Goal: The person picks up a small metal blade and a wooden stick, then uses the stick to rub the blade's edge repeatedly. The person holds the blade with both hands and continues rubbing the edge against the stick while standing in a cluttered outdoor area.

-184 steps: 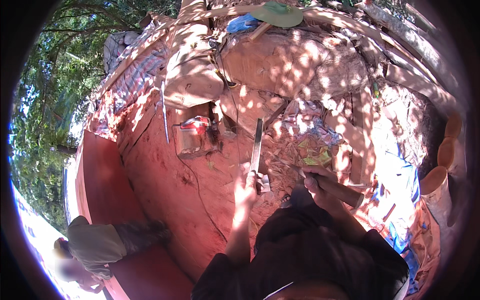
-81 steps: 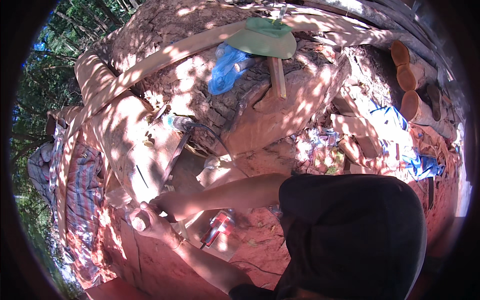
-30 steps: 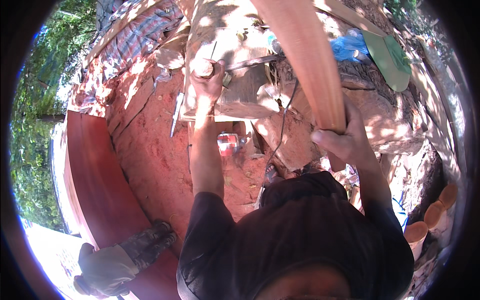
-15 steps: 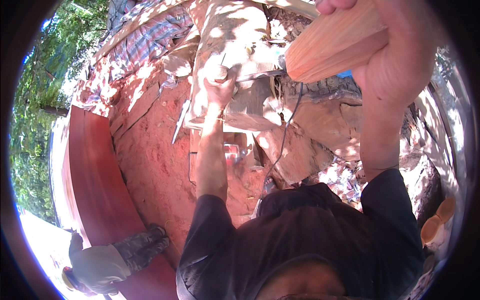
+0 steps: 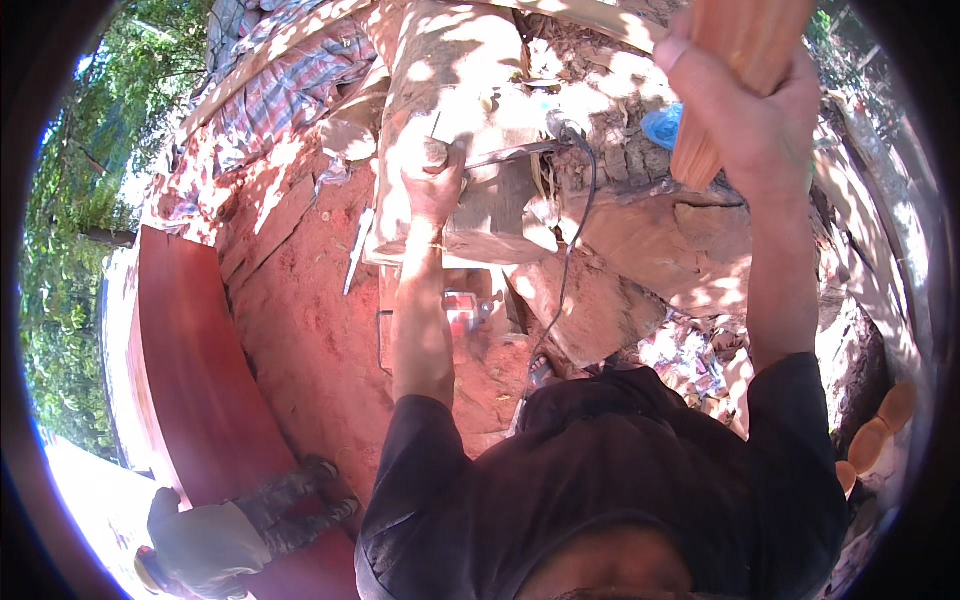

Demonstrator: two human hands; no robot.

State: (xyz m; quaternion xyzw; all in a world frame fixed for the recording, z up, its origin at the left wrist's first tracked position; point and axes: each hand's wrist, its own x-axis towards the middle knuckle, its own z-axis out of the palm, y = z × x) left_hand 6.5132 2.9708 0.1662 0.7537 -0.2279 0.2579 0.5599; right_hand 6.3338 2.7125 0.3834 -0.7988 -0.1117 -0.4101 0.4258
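My right hand [image 5: 765, 135] is raised at the upper right, fingers wrapped round a thick, smooth piece of reddish-orange wood [image 5: 750, 45] that stands near upright in the picture. My left hand [image 5: 434, 190] is closed round a tool handle [image 5: 436, 154], whose round pale end shows above the fist. A thin dark bar [image 5: 512, 153] runs right from that fist; whether it belongs to the same tool I cannot tell. Under the left hand lies a big squared timber block [image 5: 500, 215], dappled with sunlight.
A black cable [image 5: 566, 290] hangs down from the block's right side. Flat stones [image 5: 660, 245] and a blue plastic thing [image 5: 662, 127] lie to the right. A long red-brown plank [image 5: 195, 350] stretches along the left, with another person [image 5: 215, 545] beside it at lower left.
My right hand has drawn back from the block, and the wood has swung from slanting leftward to near upright. The blue thing has come into fuller view. My left hand has hardly moved.
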